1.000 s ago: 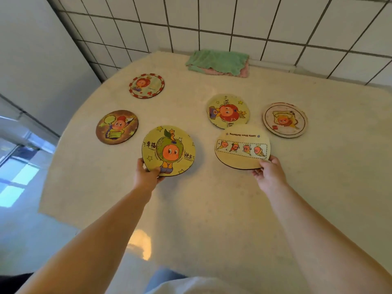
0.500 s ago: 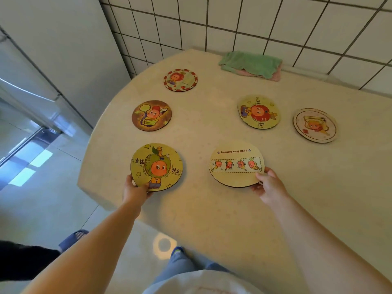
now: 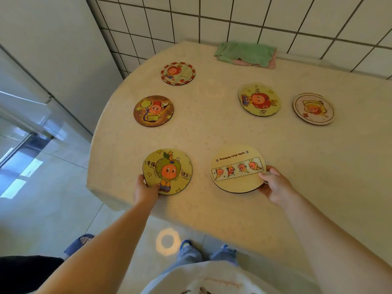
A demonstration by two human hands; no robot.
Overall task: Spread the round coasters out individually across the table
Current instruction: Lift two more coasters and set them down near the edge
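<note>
Several round cartoon coasters lie apart on the beige table [image 3: 212,209]. My left hand [image 3: 146,190] grips the near edge of the yellow-green coaster [image 3: 169,169] close to the table's front left edge. My right hand [image 3: 274,184] grips the right edge of the pale yellow coaster with a strip of figures [image 3: 235,170]. Farther back lie a brown coaster [image 3: 153,110], a red-rimmed coaster [image 3: 178,73], a yellow coaster with a red figure [image 3: 259,99] that seems to rest on another one, and a white coaster [image 3: 313,108].
A folded green cloth [image 3: 247,53] lies at the back by the white tiled wall [image 3: 254,15]. The table's curved edge drops to the tiled floor on the left, beside a grey cabinet [image 3: 53,49]. A slippered foot [image 3: 79,242] and my own feet show below.
Both hands have drawn their coasters toward the near edge, the left one also leftward. The view has tipped down and now shows the floor and feet.
</note>
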